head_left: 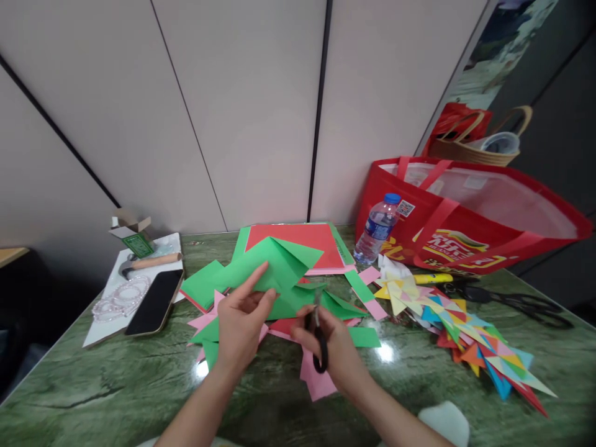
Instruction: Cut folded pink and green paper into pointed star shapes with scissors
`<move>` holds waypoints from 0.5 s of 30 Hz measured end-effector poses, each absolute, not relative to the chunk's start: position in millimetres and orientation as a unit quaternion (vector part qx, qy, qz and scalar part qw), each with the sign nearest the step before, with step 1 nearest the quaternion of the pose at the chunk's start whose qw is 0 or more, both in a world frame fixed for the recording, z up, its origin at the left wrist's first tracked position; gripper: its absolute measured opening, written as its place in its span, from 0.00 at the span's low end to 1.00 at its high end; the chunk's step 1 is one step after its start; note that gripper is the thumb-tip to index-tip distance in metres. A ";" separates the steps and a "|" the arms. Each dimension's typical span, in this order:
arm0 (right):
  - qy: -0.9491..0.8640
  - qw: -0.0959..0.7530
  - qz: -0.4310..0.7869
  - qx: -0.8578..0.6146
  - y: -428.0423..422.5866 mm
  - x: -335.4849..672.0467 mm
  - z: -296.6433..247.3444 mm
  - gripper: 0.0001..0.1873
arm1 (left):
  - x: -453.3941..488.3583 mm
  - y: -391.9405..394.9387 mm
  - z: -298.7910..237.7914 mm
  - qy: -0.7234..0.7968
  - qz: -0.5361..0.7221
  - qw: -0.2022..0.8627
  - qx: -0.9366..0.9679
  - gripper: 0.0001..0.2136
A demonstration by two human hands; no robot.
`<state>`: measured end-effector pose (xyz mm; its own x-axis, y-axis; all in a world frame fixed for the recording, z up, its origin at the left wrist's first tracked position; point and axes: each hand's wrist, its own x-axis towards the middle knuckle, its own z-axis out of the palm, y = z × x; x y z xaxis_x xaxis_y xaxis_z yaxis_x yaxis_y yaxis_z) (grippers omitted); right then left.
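Observation:
My left hand is closed on a folded sheet of green paper, its index finger lying along the paper's face and the thumb near the lower edge. In my right hand is a small pair of scissors with black handles, blades pointing up and away, just right of the green paper. Whether the blades touch the paper I cannot tell. Beneath both hands lie loose green, pink and red pieces, among them a pink scrap and a green strip.
Behind stands a stack of red and green sheets. At right are a water bottle, a red bag, folded paper pieces, a yellow glue stick and large black scissors. A phone and small box lie left.

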<state>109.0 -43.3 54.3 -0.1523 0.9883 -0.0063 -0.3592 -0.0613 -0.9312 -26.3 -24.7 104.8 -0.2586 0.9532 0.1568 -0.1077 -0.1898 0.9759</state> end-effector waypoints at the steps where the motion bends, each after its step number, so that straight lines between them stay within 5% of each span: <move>1: -0.456 0.495 0.653 -0.348 -45.8 108.2 54.6 0.16 | -28.2 -24.7 105.8 0.479 0.635 0.412 0.443 0.23; 4: -0.490 0.414 0.713 -0.283 -52.1 107.2 56.3 0.18 | -30.1 -26.3 107.3 0.487 0.620 0.405 0.464 0.22; 15: -0.480 0.391 0.736 -0.272 -51.4 116.1 66.1 0.18 | -23.5 -27.7 106.8 0.495 0.532 0.462 0.509 0.19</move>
